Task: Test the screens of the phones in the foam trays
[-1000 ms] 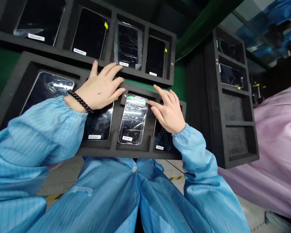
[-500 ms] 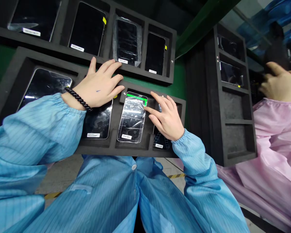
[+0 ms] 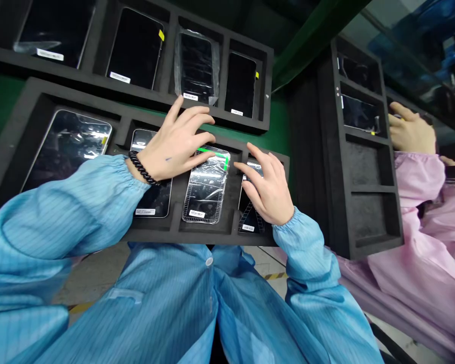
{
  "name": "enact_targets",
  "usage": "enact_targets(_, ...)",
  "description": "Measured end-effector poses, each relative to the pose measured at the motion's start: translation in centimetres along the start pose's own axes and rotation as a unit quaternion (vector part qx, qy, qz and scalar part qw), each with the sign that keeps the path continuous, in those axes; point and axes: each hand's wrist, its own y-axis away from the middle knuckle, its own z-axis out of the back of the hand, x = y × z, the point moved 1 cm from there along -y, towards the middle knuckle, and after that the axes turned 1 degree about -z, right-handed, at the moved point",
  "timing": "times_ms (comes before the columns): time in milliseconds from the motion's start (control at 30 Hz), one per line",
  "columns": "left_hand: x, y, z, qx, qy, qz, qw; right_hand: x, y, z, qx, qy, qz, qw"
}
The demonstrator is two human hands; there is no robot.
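Note:
In the head view, a phone screen panel [image 3: 205,189] under wrinkled clear film lies in a compartment of the near black foam tray [image 3: 151,236]. Green strips edge its top right corner and a white label sits at its lower end. My left hand [image 3: 180,139], fingers spread, is over the panel's upper left, thumb and forefinger near its top edge. My right hand [image 3: 267,187] hovers over the right-hand panel [image 3: 251,220], partly covering it, its fingers apart and holding nothing. Beneath my left wrist lies another panel [image 3: 151,202], partly hidden.
A second foam tray [image 3: 267,108] holds several dark panels behind the near one. At far left is a large film-covered panel [image 3: 68,139]. Stacked foam trays [image 3: 354,247] stand to the right, beside a co-worker in a pink sleeve [image 3: 419,174].
My left hand has moved right, from the neighbouring panel to the top of the green-edged one. My right hand has drawn slightly right, off that panel's edge. The co-worker's hand has moved left.

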Motion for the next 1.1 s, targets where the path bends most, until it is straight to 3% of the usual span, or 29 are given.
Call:
enact_targets(300, 0.0, -0.4, -0.5, 0.004, 0.030, 0.043, 0.999, 0.3, -0.2, -0.4, 0.021, -0.002, 0.014, 1.000)
enact_targets(500, 0.0, -0.5, -0.9, -0.029, 0.035, 0.003, 0.999, 0.5, -0.5, -0.7, 0.017, 0.003, 0.018, 1.000)
enact_targets(633, 0.0, -0.5, -0.5, -0.008, 0.025, -0.006, 1.000, 0.6, -0.8, -1.1, 0.027, 0.003, 0.023, 0.999)
enact_targets(833, -0.3, -0.6, -0.8, 0.049, -0.016, -0.126, 0.991, 0.8, -0.9, -1.2, 0.034, 0.005, 0.032, 0.999)
enact_targets(1100, -0.2, -0.5, -0.9, 0.061, 0.016, -0.093, 0.994, 1.3, 0.2, -0.8, 0.030, -0.007, 0.049, 0.998)
